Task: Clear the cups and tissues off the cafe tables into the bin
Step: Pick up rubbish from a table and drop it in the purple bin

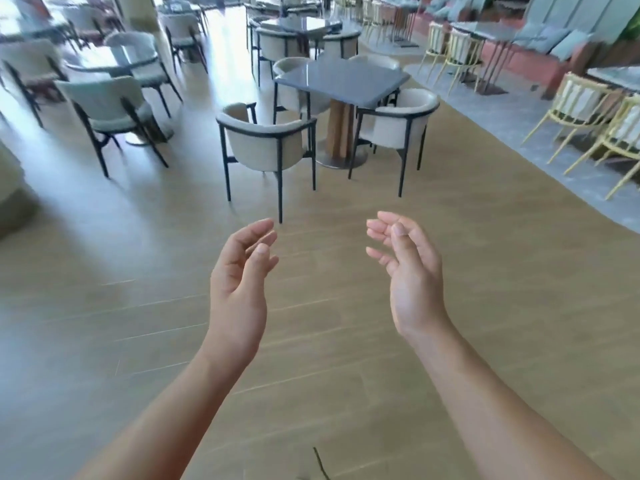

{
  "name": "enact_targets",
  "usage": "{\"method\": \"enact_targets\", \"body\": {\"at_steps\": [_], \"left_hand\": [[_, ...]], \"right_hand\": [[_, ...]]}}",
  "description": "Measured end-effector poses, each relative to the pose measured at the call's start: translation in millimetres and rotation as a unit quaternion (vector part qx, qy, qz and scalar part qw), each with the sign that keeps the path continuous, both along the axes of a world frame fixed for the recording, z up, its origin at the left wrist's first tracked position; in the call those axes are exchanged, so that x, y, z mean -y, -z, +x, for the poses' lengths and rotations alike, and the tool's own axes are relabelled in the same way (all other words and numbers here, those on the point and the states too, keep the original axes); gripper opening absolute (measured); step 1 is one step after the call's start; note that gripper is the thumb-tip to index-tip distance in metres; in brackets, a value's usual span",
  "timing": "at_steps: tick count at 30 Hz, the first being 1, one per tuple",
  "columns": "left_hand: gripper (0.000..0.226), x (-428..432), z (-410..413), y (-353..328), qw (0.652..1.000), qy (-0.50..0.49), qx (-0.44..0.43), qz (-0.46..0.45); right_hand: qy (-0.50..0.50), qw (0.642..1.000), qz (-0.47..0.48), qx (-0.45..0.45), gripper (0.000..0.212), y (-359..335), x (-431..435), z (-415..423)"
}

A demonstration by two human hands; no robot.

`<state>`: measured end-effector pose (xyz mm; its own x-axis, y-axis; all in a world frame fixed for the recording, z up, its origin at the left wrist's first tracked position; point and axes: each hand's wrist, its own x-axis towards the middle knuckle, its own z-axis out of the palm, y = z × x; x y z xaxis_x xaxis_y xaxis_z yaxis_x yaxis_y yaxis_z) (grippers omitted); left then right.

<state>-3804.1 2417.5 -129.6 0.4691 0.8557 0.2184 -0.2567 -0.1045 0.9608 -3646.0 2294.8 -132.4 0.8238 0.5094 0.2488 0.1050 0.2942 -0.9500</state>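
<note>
My left hand [242,271] and my right hand [408,268] are held out in front of me over the wooden floor, palms facing each other, fingers loosely curled, holding nothing. Ahead stands a grey square cafe table [341,81] on a wooden pedestal, its top bare as far as I can see. No cup, tissue or bin shows in this view.
Cream armchairs with dark frames [266,143] [398,126] surround the grey table. A round glass table [114,64] with chairs stands at the left, another dark table [304,24] farther back. Yellow-framed chairs [588,112] line a grey floor strip at the right. Open wooden floor [138,289] lies around my hands.
</note>
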Motion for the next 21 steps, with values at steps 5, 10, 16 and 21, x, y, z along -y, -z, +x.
{"method": "enact_targets", "body": {"at_steps": [5, 10, 16, 21], "left_hand": [[0.033, -67.9, -17.8, 7.8, 0.998, -0.064, -0.004, -0.012], [0.031, -140.8, -15.0, 12.7, 0.994, -0.109, 0.000, -0.017], [0.028, -252.3, 12.6, 20.0, 0.989, -0.148, -0.002, -0.003], [0.030, -354.3, 54.1, 13.9, 0.983, -0.181, -0.008, 0.000]], "right_hand": [[-0.064, 0.998, -0.008, -0.005, 0.042, 6.4, -88.3, -1.6], [-0.114, 0.993, -0.008, 0.004, 0.041, 15.7, -178.6, 10.8], [-0.166, 0.986, -0.004, 0.001, 0.038, 33.4, -303.3, 49.5], [-0.198, 0.980, 0.000, -0.008, 0.037, 28.0, -423.0, 96.3]]}}
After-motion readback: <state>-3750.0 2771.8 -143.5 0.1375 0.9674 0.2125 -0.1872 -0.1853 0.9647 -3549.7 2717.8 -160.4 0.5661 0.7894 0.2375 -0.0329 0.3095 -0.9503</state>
